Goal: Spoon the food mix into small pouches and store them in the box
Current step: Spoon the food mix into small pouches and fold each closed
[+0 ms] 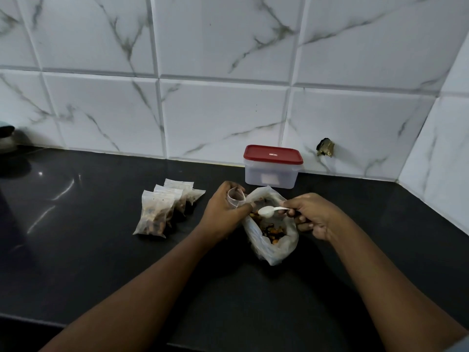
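Filled pouches left (box behind)

Head-height view, down onto counter

Just two bare arms coming in from the bottom, nothing worn on most of what you can see. Forearms are uncovered all the way from the frame edge up to the wrists. No watch, no bracelet, no rings visible on the left hand or the right hand. Nails look short and plain, though it's a bit soft to be sure. Only bit of clothing is a sliver of pale grey-blue sleeve right in the bottom corner, well behind the right hand, up near the elbow.
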A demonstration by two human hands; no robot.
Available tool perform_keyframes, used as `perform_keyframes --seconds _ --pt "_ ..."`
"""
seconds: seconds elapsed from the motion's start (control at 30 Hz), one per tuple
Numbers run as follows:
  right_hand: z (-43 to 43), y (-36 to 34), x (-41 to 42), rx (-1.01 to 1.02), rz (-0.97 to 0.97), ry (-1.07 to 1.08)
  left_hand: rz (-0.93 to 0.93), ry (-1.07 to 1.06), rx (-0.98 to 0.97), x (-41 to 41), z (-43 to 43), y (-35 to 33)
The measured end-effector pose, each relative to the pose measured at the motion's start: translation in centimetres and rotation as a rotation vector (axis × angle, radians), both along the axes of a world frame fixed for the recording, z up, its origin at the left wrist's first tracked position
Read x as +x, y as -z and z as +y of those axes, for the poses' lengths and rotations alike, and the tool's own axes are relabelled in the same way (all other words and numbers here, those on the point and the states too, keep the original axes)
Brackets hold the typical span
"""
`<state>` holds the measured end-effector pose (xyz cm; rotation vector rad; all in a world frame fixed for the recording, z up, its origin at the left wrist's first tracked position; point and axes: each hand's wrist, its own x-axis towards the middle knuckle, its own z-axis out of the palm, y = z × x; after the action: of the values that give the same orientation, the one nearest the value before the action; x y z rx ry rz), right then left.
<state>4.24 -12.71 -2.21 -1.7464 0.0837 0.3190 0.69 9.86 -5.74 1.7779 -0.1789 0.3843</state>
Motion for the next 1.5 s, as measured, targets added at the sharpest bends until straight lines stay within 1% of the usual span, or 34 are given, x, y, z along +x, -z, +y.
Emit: perform_keyframes --seconds 0.03,0.07,0.17,0.23,0.37,0.43,0.47,0.7,0.83,0.93,1.07,1.2,1.3,1.5 --pt "0.0 0.0 -0.1 -0.014 -0.023 0.008 0.004 0.006 0.0 0.0 0.0 0.0" --pt "-0.1 -0.1 -0.1 -0.092 -0.098 0.015 0.005 0.007 -0.002 0.0 0.0 0.0" --pt "0.3 -0.1 -0.6 -0.498 -0.465 -0.018 -0.006 -0.006 -0.008 0.1 0.1 0.0" --pt "0.8 0.0 -0.8 -0.647 -0.628 -0.077 -0.011 -0.021 -0.013 0.1 0.1 0.0" --pt "1.7 0.8 -0.3 -0.796 -0.765 -0.148 -0.021 -0.029 -0.014 0.2 0.1 0.0" --pt "2.0 0.9 -0.3 -0.878 -0.774 -0.195 -0.017 -0.028 -0.008 0.2 0.1 0.0" --pt "2.0 0.8 -0.5 -0.888 -0.753 -0.221 -0.015 -0.029 -0.008 0.2 0.1 0.0" --pt "0.4 -1.2 -1.0 -0.724 -0.559 -0.26 -0.022 -0.017 0.0 0.3 0.1 0.1" --pt "0.1 -0.4 -0.5 -0.532 -0.431 -0.191 -0.012 -0.006 0.007 0.2 0.1 0.2" --pt "0.3 -0.1 -0.5 -0.457 -0.359 -0.188 0.01 0.01 0.004 0.0 0.2 0.1" --pt "0.3 0.0 -0.3 -0.341 -0.181 -0.118 0.01 0.023 0.021 -0.1 0.3 0.1" --pt "-0.2 0.0 0.1 -0.054 -0.015 -0.093 -0.005 0.022 0.036 -0.2 0.3 0.1" --pt "-0.4 -0.2 0.2 0.089 -0.004 -0.114 -0.006 0.041 0.049 -0.2 0.3 0.1" --pt "0.8 -0.8 -0.6 0.275 -0.133 -0.135 -0.021 0.043 0.109 0.0 0.3 0.2"
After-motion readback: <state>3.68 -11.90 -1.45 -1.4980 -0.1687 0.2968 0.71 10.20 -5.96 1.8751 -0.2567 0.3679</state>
